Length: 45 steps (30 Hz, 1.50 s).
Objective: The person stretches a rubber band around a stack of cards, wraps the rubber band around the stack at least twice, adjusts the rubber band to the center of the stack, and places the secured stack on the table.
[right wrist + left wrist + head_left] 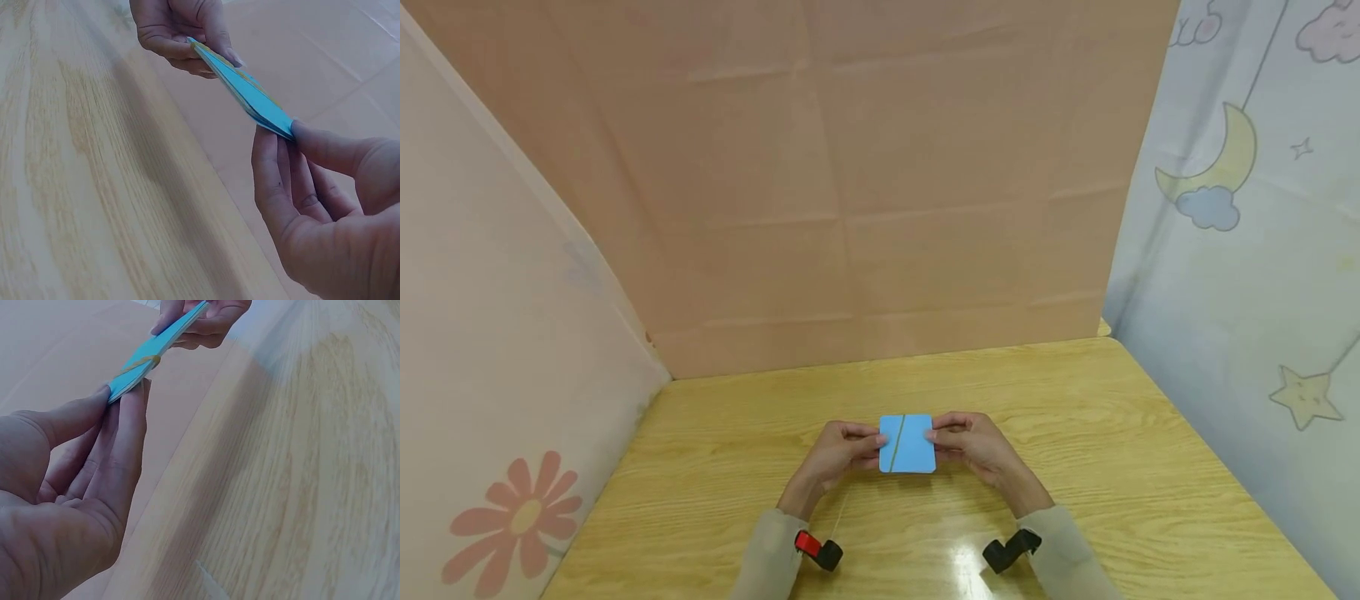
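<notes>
I'm pinching a blue card stack (917, 450) with the left hand (841, 457) at nine o'clock and the right hand (981, 450) at three; a tan band (897, 442) is crossing its face.

No text is readable; no numbers either.

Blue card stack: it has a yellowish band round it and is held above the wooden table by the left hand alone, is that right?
Not quite: the left hand does not hold the blue card stack alone. The head view shows the right hand pinching its opposite edge. The rest stands.
</notes>
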Each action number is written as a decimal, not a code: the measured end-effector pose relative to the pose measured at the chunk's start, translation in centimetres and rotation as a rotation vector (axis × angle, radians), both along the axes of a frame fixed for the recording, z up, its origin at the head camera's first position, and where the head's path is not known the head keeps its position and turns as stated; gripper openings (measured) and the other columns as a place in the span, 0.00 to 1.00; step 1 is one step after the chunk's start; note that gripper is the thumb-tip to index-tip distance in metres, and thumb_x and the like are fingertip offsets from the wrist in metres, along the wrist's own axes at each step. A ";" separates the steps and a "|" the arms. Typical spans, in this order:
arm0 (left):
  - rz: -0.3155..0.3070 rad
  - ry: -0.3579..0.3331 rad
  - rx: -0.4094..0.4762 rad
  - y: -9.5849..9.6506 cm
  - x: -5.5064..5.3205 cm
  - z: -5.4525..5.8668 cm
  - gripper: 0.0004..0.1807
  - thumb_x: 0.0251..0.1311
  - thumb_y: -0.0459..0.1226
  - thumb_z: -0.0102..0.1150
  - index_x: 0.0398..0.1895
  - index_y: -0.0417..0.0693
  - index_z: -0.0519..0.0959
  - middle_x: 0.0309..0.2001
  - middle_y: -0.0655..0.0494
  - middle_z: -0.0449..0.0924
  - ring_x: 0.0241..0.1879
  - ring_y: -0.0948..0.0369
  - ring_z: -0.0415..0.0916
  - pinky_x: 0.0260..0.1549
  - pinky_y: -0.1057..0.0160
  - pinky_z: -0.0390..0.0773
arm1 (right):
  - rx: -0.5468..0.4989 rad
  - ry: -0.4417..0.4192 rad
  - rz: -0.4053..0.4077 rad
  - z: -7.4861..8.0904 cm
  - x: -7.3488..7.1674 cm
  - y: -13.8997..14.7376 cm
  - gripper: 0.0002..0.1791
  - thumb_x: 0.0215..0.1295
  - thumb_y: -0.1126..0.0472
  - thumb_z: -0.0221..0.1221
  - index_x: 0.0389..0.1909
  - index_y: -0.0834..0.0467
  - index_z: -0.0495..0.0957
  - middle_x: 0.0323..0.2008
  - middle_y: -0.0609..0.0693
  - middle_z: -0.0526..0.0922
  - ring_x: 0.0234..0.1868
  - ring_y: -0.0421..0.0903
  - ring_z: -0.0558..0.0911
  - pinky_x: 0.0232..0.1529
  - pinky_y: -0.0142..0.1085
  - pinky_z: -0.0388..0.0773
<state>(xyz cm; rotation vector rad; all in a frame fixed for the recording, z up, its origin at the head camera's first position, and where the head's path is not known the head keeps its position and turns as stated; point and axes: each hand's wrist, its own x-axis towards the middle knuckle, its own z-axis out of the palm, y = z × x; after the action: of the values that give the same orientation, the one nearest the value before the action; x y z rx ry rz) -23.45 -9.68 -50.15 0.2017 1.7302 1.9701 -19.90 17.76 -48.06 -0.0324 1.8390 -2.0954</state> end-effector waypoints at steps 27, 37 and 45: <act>0.065 0.113 -0.120 -0.4 -0.5 1.2 0.15 0.70 0.34 0.67 0.48 0.27 0.86 0.33 0.54 0.89 0.30 0.63 0.89 0.40 0.59 0.91 | -0.061 -0.058 -0.071 -1.3 1.5 -2.1 0.37 0.75 0.56 0.64 0.73 0.75 0.63 0.57 0.59 0.82 0.53 0.49 0.88 0.62 0.45 0.85; 0.127 0.130 -0.114 -0.3 -0.7 2.2 0.14 0.71 0.33 0.65 0.48 0.26 0.85 0.32 0.52 0.90 0.32 0.62 0.90 0.44 0.52 0.90 | -0.253 -0.084 -0.090 -1.8 3.3 -5.7 0.35 0.77 0.59 0.62 0.74 0.76 0.62 0.62 0.62 0.83 0.63 0.53 0.85 0.65 0.41 0.82; 0.115 0.126 -0.102 0.0 -0.8 2.5 0.13 0.70 0.31 0.65 0.49 0.26 0.85 0.32 0.53 0.90 0.31 0.61 0.90 0.46 0.48 0.89 | -0.397 -0.143 -0.207 -1.5 4.3 -8.8 0.26 0.74 0.62 0.64 0.63 0.75 0.73 0.54 0.57 0.89 0.58 0.49 0.89 0.62 0.39 0.84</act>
<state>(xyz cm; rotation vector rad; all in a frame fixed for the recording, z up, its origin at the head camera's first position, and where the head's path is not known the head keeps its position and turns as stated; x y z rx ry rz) -24.22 -9.68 -47.63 0.1981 1.9573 1.9798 -15.63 8.92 -49.59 0.2127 1.3727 -2.5034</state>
